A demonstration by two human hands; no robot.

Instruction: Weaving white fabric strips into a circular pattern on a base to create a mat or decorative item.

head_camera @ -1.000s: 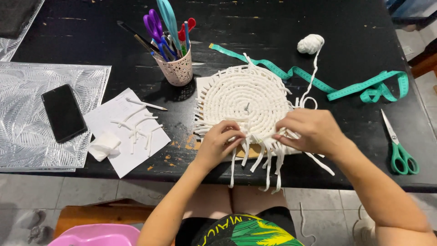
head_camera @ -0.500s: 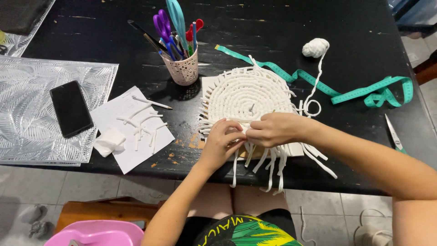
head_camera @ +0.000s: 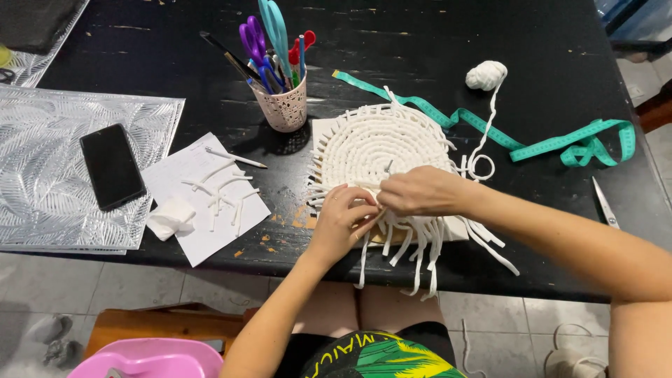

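A round white cord mat (head_camera: pixel 381 150) lies on the black bench (head_camera: pixel 434 42), near its front edge, with loose cord ends hanging over that edge. Both hands meet at the mat's near rim. The left hand (head_camera: pixel 343 220) has its grip closed, fingers pinched on a cord strand at the rim. The right hand (head_camera: pixel 420 190) lies just beside it, touching it, knuckles up, its grip closed on the cords of the same rim; what lies under its fingers is hidden.

A cord runs from the mat's right side, through a small loop, up to a cord ball (head_camera: pixel 486 75) farther back. A green tape (head_camera: pixel 490 133) winds from behind the mat toward the right edge. A scissor blade (head_camera: pixel 605 203) shows at the right edge.

Left of the mat stands a pink cup (head_camera: pixel 282 106) holding scissors and pens. Farther left, near the front edge, a paper (head_camera: pixel 203 196) carries cut cord bits and a pencil. A black phone (head_camera: pixel 112 166) rests on a silver placemat (head_camera: pixel 42 182) at the left edge.
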